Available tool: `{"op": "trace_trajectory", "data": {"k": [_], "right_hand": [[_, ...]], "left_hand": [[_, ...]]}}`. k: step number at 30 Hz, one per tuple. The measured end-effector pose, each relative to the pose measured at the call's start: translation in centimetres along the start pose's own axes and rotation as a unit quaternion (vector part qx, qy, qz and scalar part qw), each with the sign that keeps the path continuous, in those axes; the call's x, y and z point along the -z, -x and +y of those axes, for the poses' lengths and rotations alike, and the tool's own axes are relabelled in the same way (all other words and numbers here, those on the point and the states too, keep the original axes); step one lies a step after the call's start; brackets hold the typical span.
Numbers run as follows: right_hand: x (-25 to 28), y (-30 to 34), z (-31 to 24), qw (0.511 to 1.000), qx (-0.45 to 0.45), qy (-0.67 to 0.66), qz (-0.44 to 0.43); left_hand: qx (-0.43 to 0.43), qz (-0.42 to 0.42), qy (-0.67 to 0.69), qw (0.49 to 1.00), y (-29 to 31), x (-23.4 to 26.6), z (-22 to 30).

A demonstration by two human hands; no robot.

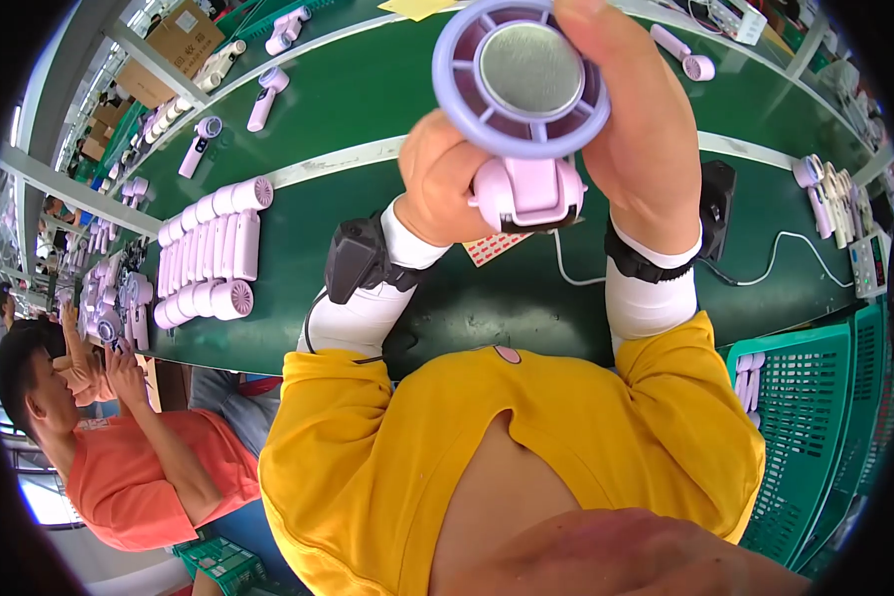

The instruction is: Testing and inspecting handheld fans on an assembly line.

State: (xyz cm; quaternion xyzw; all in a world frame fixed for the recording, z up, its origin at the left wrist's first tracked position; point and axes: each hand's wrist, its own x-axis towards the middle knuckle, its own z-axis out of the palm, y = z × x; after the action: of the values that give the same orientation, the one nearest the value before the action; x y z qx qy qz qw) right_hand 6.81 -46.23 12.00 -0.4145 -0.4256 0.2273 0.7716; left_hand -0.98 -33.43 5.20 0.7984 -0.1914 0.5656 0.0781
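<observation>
Raised close to the camera is a handheld fan (531, 70) with a round lilac head, a silver disc at its centre and a pink body below. My left hand (435, 179) is closed, its fingers curled round the pink body. My right hand (644, 129) grips the head's right side, its thumb over the upper rim; its other fingers are mostly hidden. Under the fan, a sheet with red marks (492, 248) lies on the green table, beside a white cable (566, 266).
Several pink fans (209, 248) lie in rows on the left. Beyond a pale rail, more fans sit spaced along a green belt (368, 89). A small white device (867, 266) and green crates (795, 437) are on the right. At left, a person in orange (159, 477) handles a fan.
</observation>
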Motion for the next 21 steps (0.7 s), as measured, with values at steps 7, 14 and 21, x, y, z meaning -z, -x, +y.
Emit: {"op": "trace_trajectory", "data": {"k": [7,14,21], "right_hand": [[0.6,-0.4,1.2,0.962,0.249,0.087,0.071],[0.8,-2.3,2.6,0.928,0.362,0.085,0.016],[3.0,0.5,0.2,0.934,0.269,0.218,0.083]], "left_hand": [[0.336,-0.138,0.342,0.867,-0.8,0.5,2.0],[0.455,-0.116,0.692,0.548,-2.7,3.9,2.6],[0.065,0.113,0.445,0.886,-2.3,8.2,7.3]]}}
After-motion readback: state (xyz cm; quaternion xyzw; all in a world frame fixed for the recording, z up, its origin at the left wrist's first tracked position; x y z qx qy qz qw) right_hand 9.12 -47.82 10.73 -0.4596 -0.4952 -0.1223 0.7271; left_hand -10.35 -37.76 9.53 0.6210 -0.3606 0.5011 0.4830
